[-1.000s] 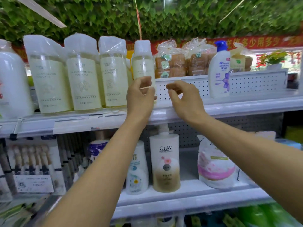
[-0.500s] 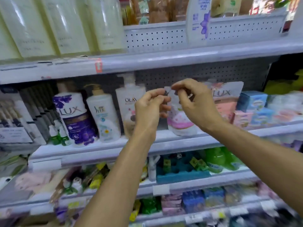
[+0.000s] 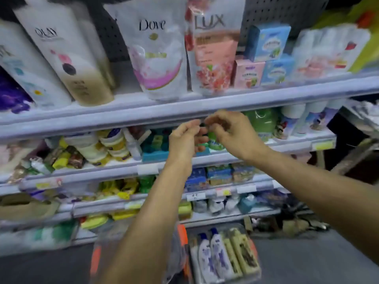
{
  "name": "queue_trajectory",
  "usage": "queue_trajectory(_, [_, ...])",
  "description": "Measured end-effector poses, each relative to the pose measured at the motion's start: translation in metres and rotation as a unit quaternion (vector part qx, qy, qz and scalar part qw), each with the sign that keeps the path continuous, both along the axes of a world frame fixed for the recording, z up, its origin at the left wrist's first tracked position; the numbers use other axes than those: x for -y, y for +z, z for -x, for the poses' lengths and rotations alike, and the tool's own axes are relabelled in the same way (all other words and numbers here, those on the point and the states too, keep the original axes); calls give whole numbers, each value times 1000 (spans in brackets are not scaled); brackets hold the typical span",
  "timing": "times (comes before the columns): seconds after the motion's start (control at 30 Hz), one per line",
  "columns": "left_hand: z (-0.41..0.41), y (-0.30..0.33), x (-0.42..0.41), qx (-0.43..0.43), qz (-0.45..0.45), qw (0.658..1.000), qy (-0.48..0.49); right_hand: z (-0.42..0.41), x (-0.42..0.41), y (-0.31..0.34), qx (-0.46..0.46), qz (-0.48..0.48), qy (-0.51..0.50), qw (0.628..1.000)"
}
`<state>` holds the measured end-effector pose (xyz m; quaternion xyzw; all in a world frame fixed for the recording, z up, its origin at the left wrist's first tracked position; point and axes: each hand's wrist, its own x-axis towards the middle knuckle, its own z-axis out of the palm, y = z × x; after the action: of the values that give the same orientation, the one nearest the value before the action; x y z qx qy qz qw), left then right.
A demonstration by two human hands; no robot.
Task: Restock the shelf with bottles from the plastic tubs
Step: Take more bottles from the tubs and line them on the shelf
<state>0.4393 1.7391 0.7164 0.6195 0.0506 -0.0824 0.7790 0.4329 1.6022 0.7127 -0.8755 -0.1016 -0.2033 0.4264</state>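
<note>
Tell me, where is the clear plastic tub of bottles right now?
In the head view, the clear plastic tub sits on the floor at bottom centre, below the lowest shelf, just right of the person's left forearm.

Two bare forearms, no sleeves in view. The left hand (image 3: 184, 140) and right hand (image 3: 231, 134) wear no gloves. Nothing worn shows behind the fingers.

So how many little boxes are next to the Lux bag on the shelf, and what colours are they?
Blue boxes: 2
Pink box: 1
Total: 3
</note>
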Motion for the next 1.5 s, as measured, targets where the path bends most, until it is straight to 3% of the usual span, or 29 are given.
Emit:
queue_trajectory(0.4, [61,-203,38,-241,-60,969,-7,59,45,-214,-269,-121,-4,955])
queue_trajectory(0.63, [85,-344,29,-386,-107,916,-30,96,58,-362,-389,-123,-58,911])
queue_trajectory(0.83, [103,-477,21,-504,-121,855,-7,120,66,-490,-511,-88,-105,849])
queue_trajectory(1.0, [108,-564,25,-531,-150,834,-9,127,57,-573,-582,-46,-114,804])
queue_trajectory(1.17, [108,-630,32,-499,-188,846,-15,120,39,-635,-620,-32,-114,775])
queue_trajectory(1.37, [114,-674,39,-531,-130,836,37,117,24,-679,-652,-92,-132,741])
queue_trajectory(1.5, [118,-680,41,-547,-100,830,44,128,19,-713,-650,-86,-146,741])
